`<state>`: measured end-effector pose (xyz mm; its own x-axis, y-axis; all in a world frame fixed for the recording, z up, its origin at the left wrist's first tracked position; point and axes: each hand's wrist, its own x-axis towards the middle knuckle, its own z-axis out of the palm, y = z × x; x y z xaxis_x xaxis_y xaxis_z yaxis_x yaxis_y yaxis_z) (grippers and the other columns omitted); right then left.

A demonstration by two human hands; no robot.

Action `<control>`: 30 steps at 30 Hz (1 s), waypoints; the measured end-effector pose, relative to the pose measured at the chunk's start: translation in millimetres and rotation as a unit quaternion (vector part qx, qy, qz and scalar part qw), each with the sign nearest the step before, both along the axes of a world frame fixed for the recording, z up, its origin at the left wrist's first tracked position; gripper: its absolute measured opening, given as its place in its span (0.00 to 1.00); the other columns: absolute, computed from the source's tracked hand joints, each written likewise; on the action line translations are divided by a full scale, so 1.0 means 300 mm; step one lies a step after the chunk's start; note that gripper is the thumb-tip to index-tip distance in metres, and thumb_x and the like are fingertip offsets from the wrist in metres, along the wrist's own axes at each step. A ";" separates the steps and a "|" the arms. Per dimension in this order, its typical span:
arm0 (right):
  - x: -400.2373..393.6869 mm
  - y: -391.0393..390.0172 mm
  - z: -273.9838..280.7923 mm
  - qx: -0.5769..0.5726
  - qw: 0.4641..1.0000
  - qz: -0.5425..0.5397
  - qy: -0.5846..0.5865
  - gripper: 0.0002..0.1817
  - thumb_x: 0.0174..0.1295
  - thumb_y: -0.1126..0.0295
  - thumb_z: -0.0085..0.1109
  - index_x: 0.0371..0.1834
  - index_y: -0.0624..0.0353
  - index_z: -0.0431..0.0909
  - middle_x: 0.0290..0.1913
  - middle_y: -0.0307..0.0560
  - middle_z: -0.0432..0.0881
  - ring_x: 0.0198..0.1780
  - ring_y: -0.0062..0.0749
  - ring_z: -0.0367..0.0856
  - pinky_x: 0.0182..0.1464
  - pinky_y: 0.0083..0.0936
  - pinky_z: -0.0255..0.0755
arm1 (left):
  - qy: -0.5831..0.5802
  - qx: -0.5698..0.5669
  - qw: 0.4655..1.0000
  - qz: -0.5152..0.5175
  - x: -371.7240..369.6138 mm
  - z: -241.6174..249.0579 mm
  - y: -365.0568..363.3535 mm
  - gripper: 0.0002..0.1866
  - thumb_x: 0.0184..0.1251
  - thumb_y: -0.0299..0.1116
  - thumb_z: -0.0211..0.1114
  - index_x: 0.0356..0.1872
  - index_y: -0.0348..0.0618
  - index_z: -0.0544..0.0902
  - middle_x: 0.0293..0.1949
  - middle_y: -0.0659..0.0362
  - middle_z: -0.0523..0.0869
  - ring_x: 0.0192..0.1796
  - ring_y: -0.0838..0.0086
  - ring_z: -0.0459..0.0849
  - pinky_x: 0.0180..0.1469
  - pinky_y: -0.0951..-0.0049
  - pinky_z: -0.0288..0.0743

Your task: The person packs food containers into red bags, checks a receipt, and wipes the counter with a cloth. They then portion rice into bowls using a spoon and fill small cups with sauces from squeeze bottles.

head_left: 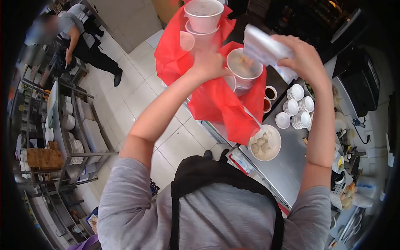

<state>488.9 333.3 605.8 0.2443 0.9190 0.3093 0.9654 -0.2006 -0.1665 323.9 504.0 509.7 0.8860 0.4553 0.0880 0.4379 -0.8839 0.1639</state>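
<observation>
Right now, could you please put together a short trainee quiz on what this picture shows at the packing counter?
1. True or false: the left hand grips the red bag.
2. What does the right hand hold? A) a white packet B) a ladle C) a plate
3. Fill in: the bowl of dumplings stands on the steel ____.

Key
1. True; it holds the bag around a lidded container.
2. A, the white packet.
3. Counter, beside stacked small white dishes.
</observation>
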 end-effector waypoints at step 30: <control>0.023 0.810 -0.779 -0.196 0.951 0.234 -0.051 0.12 0.50 0.62 0.51 0.35 0.50 0.81 0.38 0.45 0.82 0.41 0.38 0.80 0.41 0.35 0.73 | -0.064 -0.007 0.998 0.020 0.084 -0.095 0.271 0.23 0.44 0.16 0.49 0.45 0.37 0.80 0.34 0.46 0.83 0.33 0.68 0.81 0.37 0.74 0.74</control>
